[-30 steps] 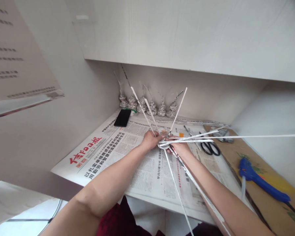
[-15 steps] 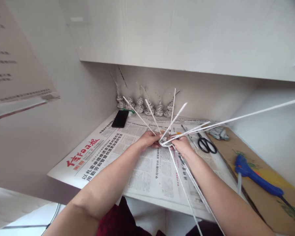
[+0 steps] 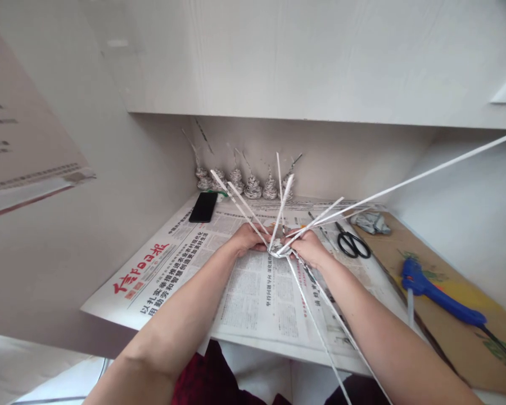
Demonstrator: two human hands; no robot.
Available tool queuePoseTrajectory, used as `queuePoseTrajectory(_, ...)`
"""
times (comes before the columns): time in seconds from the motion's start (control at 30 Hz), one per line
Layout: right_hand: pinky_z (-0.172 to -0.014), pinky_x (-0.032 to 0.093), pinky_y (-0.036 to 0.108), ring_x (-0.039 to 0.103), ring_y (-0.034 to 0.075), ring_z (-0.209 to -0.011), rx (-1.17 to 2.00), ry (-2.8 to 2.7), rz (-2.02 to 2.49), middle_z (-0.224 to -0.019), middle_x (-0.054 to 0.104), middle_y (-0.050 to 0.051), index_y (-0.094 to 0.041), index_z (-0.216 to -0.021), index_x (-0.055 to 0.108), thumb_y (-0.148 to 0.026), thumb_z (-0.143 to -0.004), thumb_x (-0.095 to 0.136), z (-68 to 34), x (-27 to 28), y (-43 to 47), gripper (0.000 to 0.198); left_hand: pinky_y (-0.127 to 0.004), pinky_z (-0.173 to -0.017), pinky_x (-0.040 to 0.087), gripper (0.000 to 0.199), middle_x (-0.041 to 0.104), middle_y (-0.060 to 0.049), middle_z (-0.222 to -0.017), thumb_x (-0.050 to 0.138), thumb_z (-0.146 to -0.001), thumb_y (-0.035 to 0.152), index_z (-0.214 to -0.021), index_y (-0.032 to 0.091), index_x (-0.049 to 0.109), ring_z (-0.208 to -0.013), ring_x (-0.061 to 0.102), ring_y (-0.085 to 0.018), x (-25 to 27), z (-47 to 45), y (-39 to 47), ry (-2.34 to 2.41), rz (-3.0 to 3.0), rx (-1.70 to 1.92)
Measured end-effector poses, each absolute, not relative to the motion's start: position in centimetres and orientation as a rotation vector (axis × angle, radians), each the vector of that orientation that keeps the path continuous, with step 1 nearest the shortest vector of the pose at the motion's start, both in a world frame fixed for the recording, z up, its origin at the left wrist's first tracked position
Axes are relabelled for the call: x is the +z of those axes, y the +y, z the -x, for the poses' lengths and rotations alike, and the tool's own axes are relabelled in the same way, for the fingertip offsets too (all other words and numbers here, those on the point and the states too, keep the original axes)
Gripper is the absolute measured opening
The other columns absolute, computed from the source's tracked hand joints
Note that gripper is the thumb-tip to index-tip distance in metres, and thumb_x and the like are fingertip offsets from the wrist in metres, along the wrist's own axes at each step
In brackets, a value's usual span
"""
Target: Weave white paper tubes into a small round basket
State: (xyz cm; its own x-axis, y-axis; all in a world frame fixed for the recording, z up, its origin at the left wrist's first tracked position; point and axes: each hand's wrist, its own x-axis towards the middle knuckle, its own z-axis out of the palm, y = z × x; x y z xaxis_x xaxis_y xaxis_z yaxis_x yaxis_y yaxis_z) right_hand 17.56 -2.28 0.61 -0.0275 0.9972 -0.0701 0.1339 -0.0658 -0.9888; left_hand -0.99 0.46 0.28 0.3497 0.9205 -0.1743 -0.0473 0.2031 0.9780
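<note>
Between the tabletop's (image 3: 303, 355) front and back edges, left hand (image 3: 249, 239) and right hand (image 3: 311, 249) pinch the paper weave (image 3: 279, 248), where snug crossings and evenly splayed rods (image 3: 287, 191) serve best.

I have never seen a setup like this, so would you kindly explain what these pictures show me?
Certainly. There is no machine: these are a person's two bare hands, seen by one head-worn camera looking forward and down. The left hand and right hand together hold a small grey-and-white paper piece with long thin strips radiating from it. Printed newspaper sheets cover the surface. On them lie a flat black phone and black-handled scissors. To the right, a blue glue gun lies on brown cardboard. Gourd-shaped coiled paper figures stand at the back.
</note>
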Motion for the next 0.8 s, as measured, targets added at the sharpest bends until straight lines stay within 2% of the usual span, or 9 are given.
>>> queuePoseTrajectory(0.17, -0.037, 0.046, 0.024, 0.056, 0.014, -0.043, 1.193, -1.358, 1.346, -0.05, 0.059, -0.003, -0.017, -0.069, 0.06, -0.027, -0.058, 0.075, -17.0, 0.4, -2.5, 0.021, -0.027, -0.057, 0.051, 0.037, 0.068, -0.003, -0.067, 0.084, -0.047, 0.023, -0.078, 0.012, 0.068, -0.057, 0.061, -0.013, 0.0, 0.4, 0.2, 1.012, -1.178, 0.916)
queuePoseTrajectory(0.3, -0.037, 0.046, 0.024, 0.056, 0.014, -0.044, 1.199, -1.383, 1.297, -0.054, 0.062, -0.002, -0.017, -0.07, 0.061, -0.026, -0.056, 0.076, -17.1, 0.6, -2.6, 0.023, -0.026, -0.059, 0.051, 0.035, 0.069, -0.005, -0.074, 0.084, -0.045, 0.022, -0.073, 0.011, 0.066, -0.062, 0.063, -0.014, 0.1, 0.5, 0.2, 0.931, -1.107, 0.879)
queuePoseTrajectory(0.47, -0.037, 0.046, 0.024, 0.056, 0.014, -0.045, 1.19, -1.367, 1.3, -0.054, 0.062, -0.003, -0.017, -0.071, 0.062, -0.025, -0.056, 0.076, -17.1, 0.7, -2.7, 0.022, -0.029, -0.062, 0.052, 0.043, 0.071, -0.006, -0.08, 0.085, -0.046, 0.024, -0.083, 0.012, 0.067, -0.064, 0.064, -0.015, 0.3, 0.3, 0.1, 0.981, -1.126, 0.878)
queuePoseTrajectory(0.8, -0.039, 0.044, 0.022, 0.055, 0.013, -0.045, 1.135, -1.411, 1.33, -0.053, 0.061, -0.003, -0.017, -0.069, 0.063, -0.021, -0.056, 0.073, -17.4, 0.6, -2.5, 0.016, -0.022, -0.056, 0.045, 0.038, 0.067, -0.001, -0.064, 0.079, -0.05, 0.016, -0.084, 0.011, 0.063, -0.054, 0.058, -0.01, 0.8, -0.1, -0.6, 0.849, -1.347, 0.924)
